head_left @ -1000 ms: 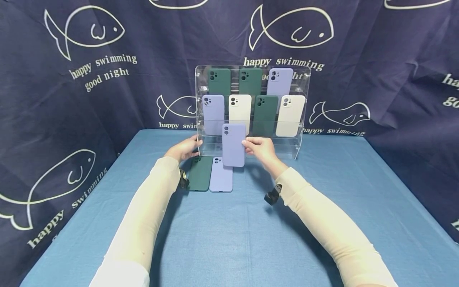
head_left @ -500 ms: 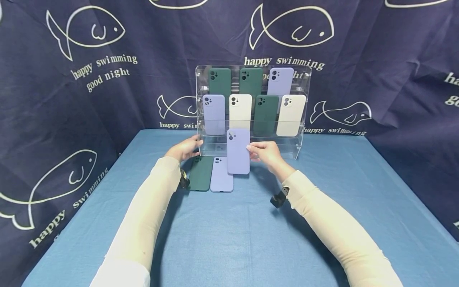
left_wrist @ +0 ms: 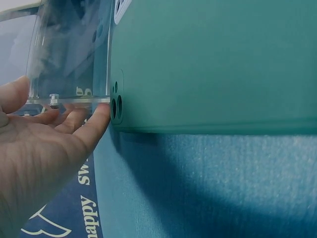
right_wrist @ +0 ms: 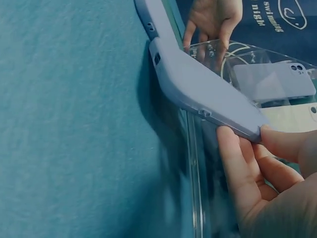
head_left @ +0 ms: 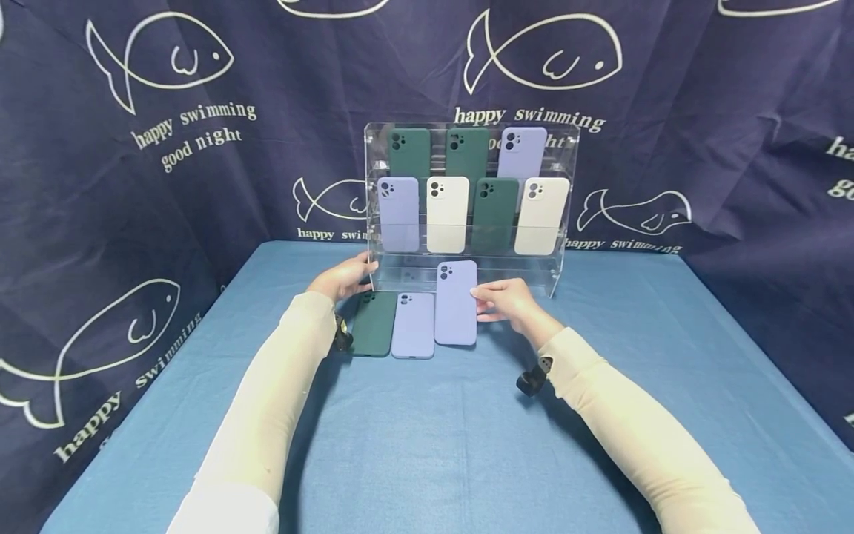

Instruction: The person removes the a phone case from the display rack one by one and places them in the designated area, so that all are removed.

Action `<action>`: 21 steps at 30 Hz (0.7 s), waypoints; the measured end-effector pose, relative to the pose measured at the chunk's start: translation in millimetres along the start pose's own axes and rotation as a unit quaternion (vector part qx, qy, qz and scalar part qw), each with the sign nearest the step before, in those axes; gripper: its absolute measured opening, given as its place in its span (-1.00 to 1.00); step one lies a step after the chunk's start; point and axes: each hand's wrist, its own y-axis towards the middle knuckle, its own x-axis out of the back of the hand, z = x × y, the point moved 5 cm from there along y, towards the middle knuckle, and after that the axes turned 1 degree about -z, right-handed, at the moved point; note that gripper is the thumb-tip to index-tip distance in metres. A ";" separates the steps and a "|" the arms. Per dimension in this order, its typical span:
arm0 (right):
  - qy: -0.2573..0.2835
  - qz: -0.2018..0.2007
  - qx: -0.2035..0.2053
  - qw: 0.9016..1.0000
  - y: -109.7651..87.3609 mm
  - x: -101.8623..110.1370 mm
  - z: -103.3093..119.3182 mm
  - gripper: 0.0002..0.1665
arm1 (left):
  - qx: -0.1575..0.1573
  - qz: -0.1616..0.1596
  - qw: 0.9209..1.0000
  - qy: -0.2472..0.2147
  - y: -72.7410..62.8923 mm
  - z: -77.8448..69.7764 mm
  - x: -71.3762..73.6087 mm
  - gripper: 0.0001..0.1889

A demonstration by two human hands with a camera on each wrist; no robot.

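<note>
My right hand (head_left: pixel 510 302) pinches the right edge of a lilac phone case (head_left: pixel 457 304) between thumb and fingers. The case is tilted, its upper end raised, beside a second lilac phone case (head_left: pixel 413 326) lying on the blue table. Left of that lies a dark green phone case (head_left: pixel 373 324). In the right wrist view the held case (right_wrist: pixel 198 87) shows its side edge with the button cutouts. My left hand (head_left: pixel 343 277) holds the left side of a clear acrylic display stand (head_left: pixel 394 274), thumb and fingers on either side of its panel in the left wrist view.
Two tiers of the stand bear more cases, among them a white case (head_left: pixel 447 213), a green case (head_left: pixel 495 215) and a lilac case (head_left: pixel 398 213). Its lowest tier sits just behind the cases on the table (head_left: pixel 427 437). A dark fish-print curtain (head_left: pixel 320 81) hangs behind.
My right hand has moved the lilac case down, to the right and toward me, from in front of the stand to beside the other lilac case. My left hand stays on the stand.
</note>
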 end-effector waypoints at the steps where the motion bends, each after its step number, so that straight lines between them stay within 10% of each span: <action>1: 0.000 0.002 -0.004 1.000 0.2 0.6 -2.0 -0.53 | -0.001 -0.001 1.000 0.001 -0.7 -0.4 0.2 -0.32; 21: -0.033 0.007 -0.063 0.997 5.4 -8.3 -30.3 -0.61 | 0.003 -0.001 1.000 -0.006 -3.9 -1.6 -0.8 -0.31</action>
